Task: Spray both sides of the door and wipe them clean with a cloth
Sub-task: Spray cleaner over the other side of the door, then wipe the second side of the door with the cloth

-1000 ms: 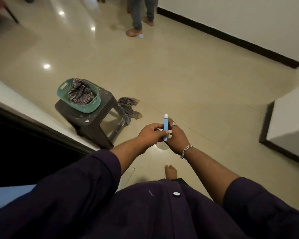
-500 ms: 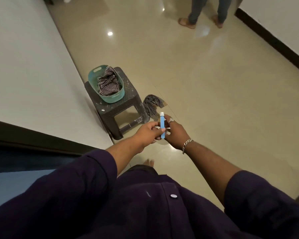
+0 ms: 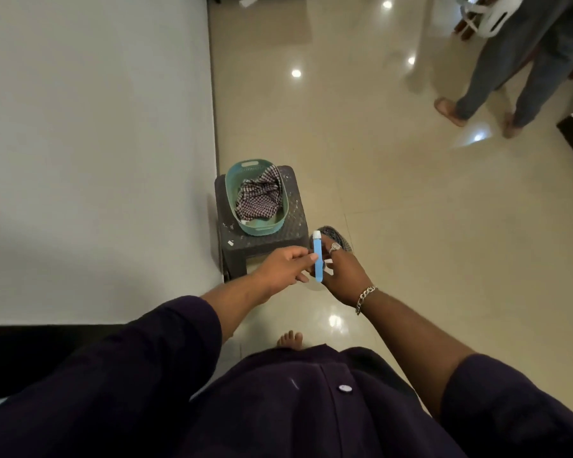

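Both hands meet in front of the body around a slim blue spray bottle (image 3: 318, 259), held upright: the right hand (image 3: 343, 272) grips its body, the left hand (image 3: 286, 267) pinches it from the left. The checked cloth (image 3: 258, 197) lies in the teal basket (image 3: 232, 206) on the dark stool (image 3: 262, 244), just beyond. No door is in view, so spraying and wiping look not yet begun.

Two hands are seen, the left hand (image 3: 286, 266) and the right hand (image 3: 343, 276), with one blue spray bottle (image 3: 318, 257) held between them. One dark stool (image 3: 262, 226) is counted, and one green basket (image 3: 257, 196) on it. Two checked cloths are found: one cloth (image 3: 258, 196) in the basket, another (mostly hidden) on the floor (image 3: 339, 238). One ring (image 3: 334, 246) and one bracelet (image 3: 365, 297) are worn. One other person (image 3: 510, 71) is partly visible.
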